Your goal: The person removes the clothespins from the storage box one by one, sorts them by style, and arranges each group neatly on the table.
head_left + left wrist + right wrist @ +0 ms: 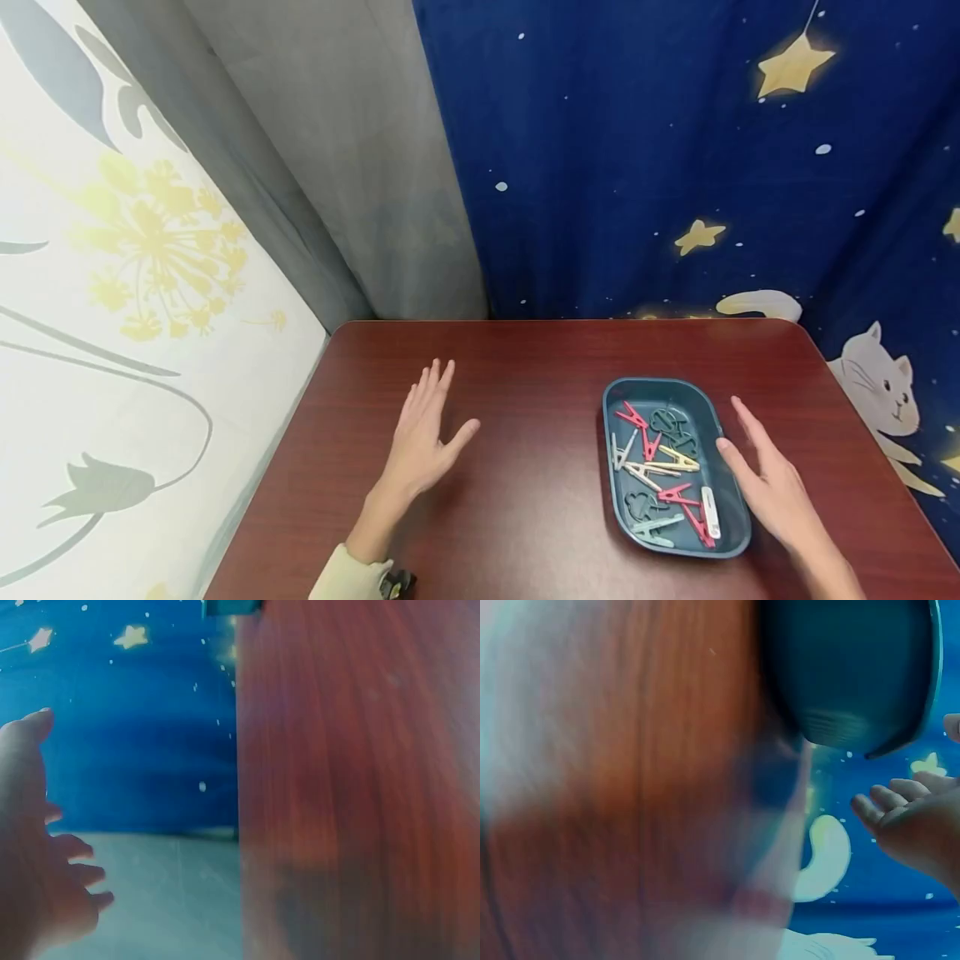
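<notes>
A dark teal plastic bin [611,500] lies on the right half of the table. Inside it are red clothespins [678,494], cream clothespins [652,473], pale green clothespins [656,530], dark green clips [667,425] and a small white labelled piece [710,512]. Just right of the bin my right hand [776,487] hovers with straight fingers, holding nothing; its thumb overlaps the bin's rim in the head view. My left hand [420,442] is over the left part of the table, fingers extended and thumb spread, holding nothing. The right wrist view shows the bin's outer side wall [855,667].
The reddish-brown wooden table [540,358] has rounded far corners. Behind it hang a grey curtain [360,150] and a blue starry curtain [600,150]. A white wall covering with printed flowers [150,400] runs along the left side. A dark wristband [397,583] is on the left wrist.
</notes>
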### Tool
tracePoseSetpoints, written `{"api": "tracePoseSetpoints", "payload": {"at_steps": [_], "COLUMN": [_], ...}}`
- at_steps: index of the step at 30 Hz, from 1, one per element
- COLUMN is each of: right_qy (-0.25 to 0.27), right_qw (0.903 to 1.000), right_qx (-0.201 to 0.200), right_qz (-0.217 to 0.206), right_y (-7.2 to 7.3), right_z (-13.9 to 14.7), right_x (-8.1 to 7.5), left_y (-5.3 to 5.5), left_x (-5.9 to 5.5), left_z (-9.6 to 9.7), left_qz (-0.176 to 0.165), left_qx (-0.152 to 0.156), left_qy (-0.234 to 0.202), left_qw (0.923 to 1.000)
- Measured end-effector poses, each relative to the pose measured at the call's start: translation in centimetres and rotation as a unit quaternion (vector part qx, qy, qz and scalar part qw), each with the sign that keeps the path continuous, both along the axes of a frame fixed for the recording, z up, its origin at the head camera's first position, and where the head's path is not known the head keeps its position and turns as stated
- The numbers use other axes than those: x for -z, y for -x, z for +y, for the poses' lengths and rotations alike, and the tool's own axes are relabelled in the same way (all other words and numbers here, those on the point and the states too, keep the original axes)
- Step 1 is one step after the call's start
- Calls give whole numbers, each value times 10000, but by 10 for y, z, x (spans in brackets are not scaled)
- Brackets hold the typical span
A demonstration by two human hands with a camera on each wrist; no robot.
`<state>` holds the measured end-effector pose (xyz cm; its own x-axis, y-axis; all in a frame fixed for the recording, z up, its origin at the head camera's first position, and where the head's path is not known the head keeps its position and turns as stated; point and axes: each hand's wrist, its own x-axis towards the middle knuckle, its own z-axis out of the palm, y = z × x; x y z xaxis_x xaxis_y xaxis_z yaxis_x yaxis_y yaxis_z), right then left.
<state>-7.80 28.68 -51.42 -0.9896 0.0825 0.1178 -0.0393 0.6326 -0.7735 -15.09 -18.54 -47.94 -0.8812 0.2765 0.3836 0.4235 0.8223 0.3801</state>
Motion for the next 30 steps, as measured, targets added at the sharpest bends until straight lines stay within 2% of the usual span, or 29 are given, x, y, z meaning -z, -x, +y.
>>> {"api": "tracePoseSetpoints", "payload": {"at_steps": [6,10,13,19,23,30], "right_qy": [1011,1354,1415,1567,1629,1834], "right_qw": [9931,9892,9893,9874,9864,9826], "right_qx": [-377,-500,-355,-55,21,119], "right_qz": [449,268,48,-234,-233,-281], "right_y": [4,4,5,9,13,25], "right_z": [-4,-9,-12,-13,-15,-23], "right_x": [19,28,31,32,33,34], "left_y": [22,32,37,44,45,41], "left_x": [-2,-5,-8,-7,-5,1], "left_z": [37,62,80,113,133,171], "left_qz": [-9,-41,-18,-69,-271,-555], "left_qx": [486,846,1097,1393,1581,1959], "left_qy": [-969,-1453,-1697,-1793,-1747,-2022], "left_qw": [9941,9858,9794,9739,9715,9579]}}
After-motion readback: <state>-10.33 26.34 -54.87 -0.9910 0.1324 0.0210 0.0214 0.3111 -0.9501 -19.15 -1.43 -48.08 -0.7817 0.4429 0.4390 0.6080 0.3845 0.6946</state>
